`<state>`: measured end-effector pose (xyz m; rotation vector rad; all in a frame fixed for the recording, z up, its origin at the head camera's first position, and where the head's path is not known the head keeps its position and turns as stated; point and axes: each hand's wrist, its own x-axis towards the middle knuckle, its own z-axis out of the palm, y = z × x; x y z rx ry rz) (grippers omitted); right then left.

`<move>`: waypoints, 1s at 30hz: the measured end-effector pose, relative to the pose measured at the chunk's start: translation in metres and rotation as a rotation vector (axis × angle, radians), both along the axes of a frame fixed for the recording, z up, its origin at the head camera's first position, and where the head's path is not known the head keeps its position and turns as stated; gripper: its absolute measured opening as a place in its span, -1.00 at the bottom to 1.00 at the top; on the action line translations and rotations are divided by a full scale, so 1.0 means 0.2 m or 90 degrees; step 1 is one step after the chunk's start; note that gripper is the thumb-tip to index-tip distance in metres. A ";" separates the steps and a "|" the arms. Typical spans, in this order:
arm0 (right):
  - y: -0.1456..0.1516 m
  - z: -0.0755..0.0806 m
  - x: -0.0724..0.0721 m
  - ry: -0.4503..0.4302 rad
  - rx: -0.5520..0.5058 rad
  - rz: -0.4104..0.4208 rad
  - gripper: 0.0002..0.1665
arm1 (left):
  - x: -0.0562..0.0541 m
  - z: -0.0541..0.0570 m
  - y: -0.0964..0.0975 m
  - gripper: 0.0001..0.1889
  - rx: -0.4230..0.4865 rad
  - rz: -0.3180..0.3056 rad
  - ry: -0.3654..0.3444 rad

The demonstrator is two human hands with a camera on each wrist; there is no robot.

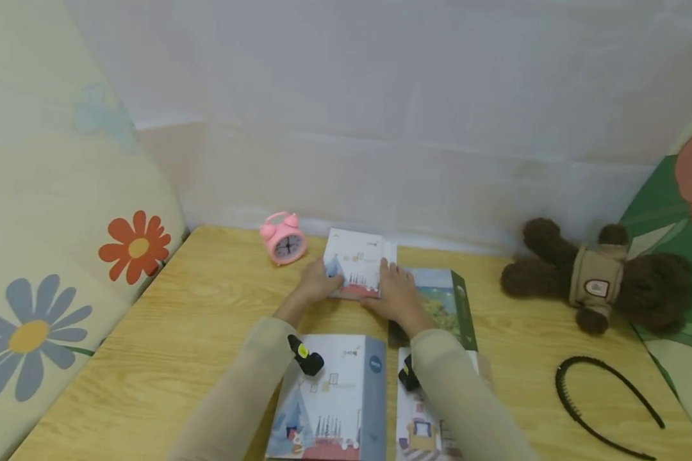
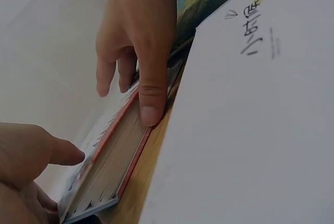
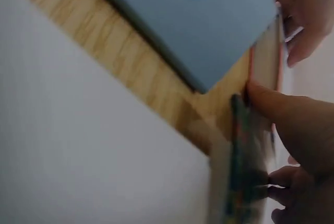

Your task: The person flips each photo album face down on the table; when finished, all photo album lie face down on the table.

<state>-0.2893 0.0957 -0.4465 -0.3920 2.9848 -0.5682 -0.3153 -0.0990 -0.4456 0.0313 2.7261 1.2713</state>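
A thick white book [image 1: 354, 259] with a red strip along its bottom lies near the table's back edge, between both hands. My left hand [image 1: 316, 282] holds its left side, the thumb over the front cover. On the other side, my right hand [image 1: 396, 291] grips it with fingers on the cover and the thumb at the bottom edge. The left wrist view shows the right thumb [image 2: 151, 112] against the book's page block [image 2: 112, 153]. Beside the right hand lies a green-spined book [image 1: 441, 298], partly covered by that hand and forearm.
Nearer on the wooden table [image 1: 167, 358] lie a white book with a blue spine [image 1: 331, 397] and another illustrated book [image 1: 418, 429], partly under the right forearm. A pink alarm clock [image 1: 285, 240] stands back left; a brown teddy bear [image 1: 596, 278] and black headband [image 1: 576, 410] lie right.
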 end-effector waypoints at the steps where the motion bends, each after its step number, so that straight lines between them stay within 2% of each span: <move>1: 0.00 0.00 0.00 0.000 0.016 -0.001 0.22 | 0.00 0.00 0.01 -0.47 0.020 0.006 -0.007; 5: 0.00 -0.01 0.00 -0.009 0.059 0.010 0.11 | 0.02 -0.02 0.03 -0.41 0.113 0.038 -0.039; 8: 0.00 -0.01 0.01 -0.005 0.075 0.022 0.06 | 0.04 -0.03 0.04 -0.39 0.145 0.063 -0.049; 15: -0.03 0.01 0.05 0.034 0.112 0.048 0.05 | 0.10 0.02 0.03 -0.41 0.117 0.091 -0.052; 22: -0.03 0.02 0.11 0.056 0.123 0.062 0.04 | 0.16 0.06 0.01 -0.31 0.045 0.076 -0.091; 26: -0.03 0.01 0.14 0.063 0.122 0.071 0.03 | 0.21 0.07 0.00 -0.31 0.033 0.067 -0.082; 30: -0.03 0.00 0.19 0.067 0.092 0.076 0.01 | 0.25 0.05 -0.01 -0.36 0.022 0.063 -0.065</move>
